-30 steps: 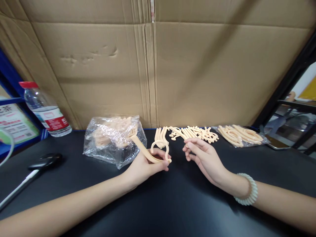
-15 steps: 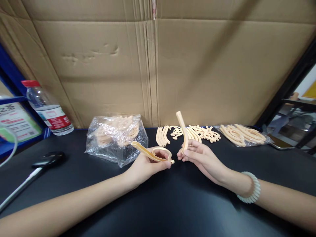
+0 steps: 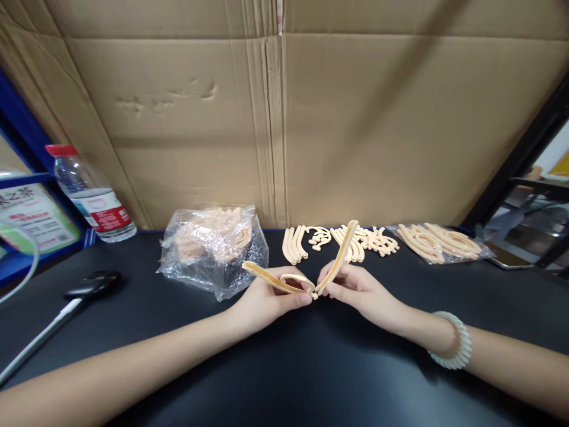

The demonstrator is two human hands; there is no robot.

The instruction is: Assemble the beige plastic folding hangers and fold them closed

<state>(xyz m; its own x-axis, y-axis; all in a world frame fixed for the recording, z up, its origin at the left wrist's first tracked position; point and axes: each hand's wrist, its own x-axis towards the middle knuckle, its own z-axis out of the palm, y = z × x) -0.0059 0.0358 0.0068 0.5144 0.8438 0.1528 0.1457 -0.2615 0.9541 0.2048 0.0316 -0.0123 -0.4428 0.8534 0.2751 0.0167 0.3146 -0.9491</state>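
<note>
My left hand [image 3: 280, 295] is closed on a pale curved strip [image 3: 267, 276], like wood, with a darker face, together with a hooked piece [image 3: 297, 277] of the same colour. Between the fingers of my right hand [image 3: 349, 284] is a second curved strip [image 3: 340, 258], which leans up and to the right. Its lower end meets the end of the left pieces; whether they are joined, I cannot tell. Behind my hands lie a row of similar curved strips [image 3: 294, 244] and several small hooked pieces [image 3: 320, 237].
A clear plastic bag [image 3: 213, 252] of pale pieces stands at the back left, a flat bag of strips [image 3: 440, 242] at the back right beside a phone [image 3: 509, 256]. A bottle [image 3: 100, 201] and a black mouse [image 3: 92, 284] with a white cable are on the left. Cardboard [image 3: 178, 130] closes off the back.
The strip in my right hand has tilted to the right and come down, turning its darker face toward me. Its lower end has reached the pieces in my left hand.
</note>
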